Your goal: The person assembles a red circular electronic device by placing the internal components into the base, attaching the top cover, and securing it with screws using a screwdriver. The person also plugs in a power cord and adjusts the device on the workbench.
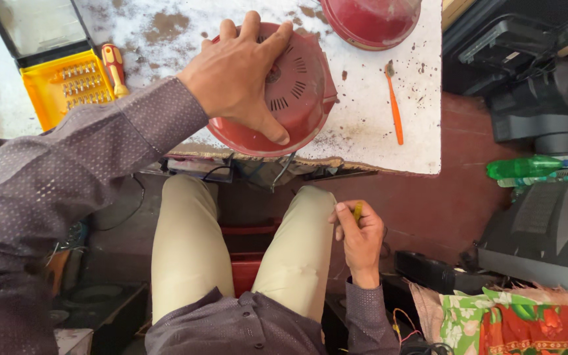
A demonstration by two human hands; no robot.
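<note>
Left hand: the left hand (235, 75) lies spread flat over the red round housing (290, 98), fingers splayed across its vented top, thumb hooked down the near side; it presses rather than grips.
Right hand: the right hand (357, 240) is down by the knee, fingers curled together around a small yellow tool (357, 212), of which only the tip shows.
Housing position: it sits at the front edge of the desk (363, 125), its near rim overhanging slightly above the lap.
Slip risk: I judge the overhang the main hazard; if the palm eases or pushes toward the body, the housing could tip off the edge onto the legs.
Wire risk: thin wires (283, 172) hang below the edge just under the housing; a slide could snag or pull them.
Surface risk: the desk top is worn and gritty, so the housing may skate under sideways pressure.
Nearby: 1 orange-handled tool (394, 108) lies to the right, 1 yellow bit case (67, 85) to the left, a second red shell (371, 20) at the far edge; a sweeping elbow could knock them.
</note>
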